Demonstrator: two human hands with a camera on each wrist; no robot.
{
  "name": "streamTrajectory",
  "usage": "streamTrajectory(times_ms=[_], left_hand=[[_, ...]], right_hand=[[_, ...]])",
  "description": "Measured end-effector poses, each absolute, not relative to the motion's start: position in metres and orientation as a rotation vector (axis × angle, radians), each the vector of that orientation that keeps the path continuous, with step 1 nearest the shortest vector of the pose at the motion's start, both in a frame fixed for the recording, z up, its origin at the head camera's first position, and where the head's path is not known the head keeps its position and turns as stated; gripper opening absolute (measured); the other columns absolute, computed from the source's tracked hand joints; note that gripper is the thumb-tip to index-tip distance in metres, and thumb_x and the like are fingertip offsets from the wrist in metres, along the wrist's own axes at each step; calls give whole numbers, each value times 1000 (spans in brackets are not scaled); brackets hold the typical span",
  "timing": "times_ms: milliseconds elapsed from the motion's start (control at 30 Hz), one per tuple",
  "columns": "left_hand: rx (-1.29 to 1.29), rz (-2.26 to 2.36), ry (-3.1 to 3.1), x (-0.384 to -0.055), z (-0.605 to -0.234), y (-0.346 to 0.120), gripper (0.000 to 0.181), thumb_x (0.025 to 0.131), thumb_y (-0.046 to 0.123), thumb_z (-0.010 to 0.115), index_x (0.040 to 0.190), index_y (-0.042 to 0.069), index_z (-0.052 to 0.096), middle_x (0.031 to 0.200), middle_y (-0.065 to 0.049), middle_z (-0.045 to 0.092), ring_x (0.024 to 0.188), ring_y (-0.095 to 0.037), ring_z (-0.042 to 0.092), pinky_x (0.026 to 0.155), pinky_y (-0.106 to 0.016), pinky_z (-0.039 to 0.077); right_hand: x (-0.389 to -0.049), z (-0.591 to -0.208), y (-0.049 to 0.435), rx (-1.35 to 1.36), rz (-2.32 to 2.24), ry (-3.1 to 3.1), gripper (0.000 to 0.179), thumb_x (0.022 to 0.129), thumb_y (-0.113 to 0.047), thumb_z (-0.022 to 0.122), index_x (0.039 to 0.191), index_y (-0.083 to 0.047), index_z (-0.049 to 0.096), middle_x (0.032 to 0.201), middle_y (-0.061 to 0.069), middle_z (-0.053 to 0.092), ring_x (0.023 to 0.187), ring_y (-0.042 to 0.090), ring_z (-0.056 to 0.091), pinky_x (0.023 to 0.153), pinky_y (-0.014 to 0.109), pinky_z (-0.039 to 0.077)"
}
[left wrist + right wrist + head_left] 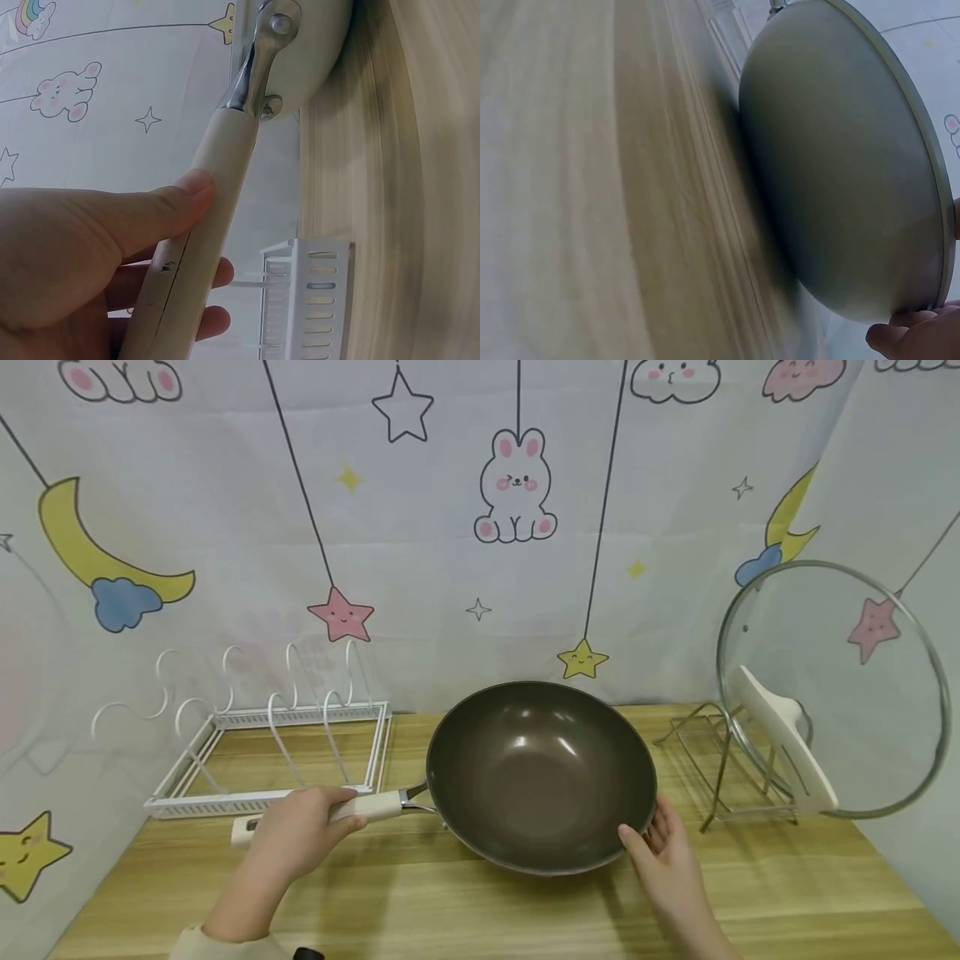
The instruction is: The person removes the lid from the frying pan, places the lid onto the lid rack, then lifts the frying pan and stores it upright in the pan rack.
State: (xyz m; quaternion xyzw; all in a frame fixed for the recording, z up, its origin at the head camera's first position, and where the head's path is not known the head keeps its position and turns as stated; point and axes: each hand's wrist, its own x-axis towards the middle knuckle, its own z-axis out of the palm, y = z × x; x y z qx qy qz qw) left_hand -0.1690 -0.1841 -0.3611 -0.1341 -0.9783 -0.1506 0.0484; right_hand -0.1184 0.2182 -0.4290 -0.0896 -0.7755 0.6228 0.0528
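Observation:
A wok (pixel 536 777) with a dark inside, a pale outer wall (pixel 840 165) and a cream handle (pixel 378 807) is in the middle of the head view, its opening tilted toward me. My left hand (pixel 300 831) grips the handle; in the left wrist view the thumb lies along one side and fingertips (pixel 214 321) come round the other. At the right, my right hand (pixel 671 868) pinches the rim, thumb on the inner side and fingers behind. From the right wrist, the rounded underside shows close over the wooden tabletop, with a dark shadow beside it.
A white rack (pixel 273 797) with curved upright dividers stands at the back left. On the right, a metal wire rack (pixel 712 777) holds a glass lid (pixel 870 693) leaning upright, its cream handle facing me. A patterned cloth (pixel 435 527) hangs behind the wooden table (pixel 450 918).

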Motion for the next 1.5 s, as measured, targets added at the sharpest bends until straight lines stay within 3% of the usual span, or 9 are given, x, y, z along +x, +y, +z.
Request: streamTrajectory(times_ms=[300,767,1067,1300,1500], left_hand=[[-366,-434,-2988,-169,-361,-179,40,81,35,72,111,9,70,103,-16,70,82,-34,67,61,-46,50],[-259,-457,-3080,-168,-355,-172,42,80,39,72,112,13,70,100,-11,71,69,-19,60,50,-35,43],[-268,-414,-3100,-171,-349,-169,37,80,37,72,110,15,72,101,-9,72,73,-21,64,53,-37,45],[-249,-408,-3112,-168,-349,-165,38,80,39,72,111,17,71,100,-8,72,61,-16,54,47,-33,40],[-267,-366,-3094,-168,-349,-162,35,81,39,70,108,17,72,91,-4,72,60,-17,52,47,-34,39]], right_hand=[[-128,-430,225,-156,1880,-2363,83,97,-30,53,151,-5,-5,157,13,4,144,32,14,107,35,26],[-141,-433,232,-110,1850,-2411,79,99,-32,48,151,-6,-6,158,12,4,144,31,15,108,35,25],[-149,-433,230,-190,1945,-2346,78,99,-30,47,151,-10,-7,159,10,5,145,30,17,113,41,23],[-157,-433,230,-191,1931,-2317,72,100,-24,44,151,-8,-3,157,15,13,141,33,25,113,43,26],[-165,-432,234,-177,1853,-2379,71,100,-29,44,152,-11,0,157,13,15,141,33,26,113,45,27]])
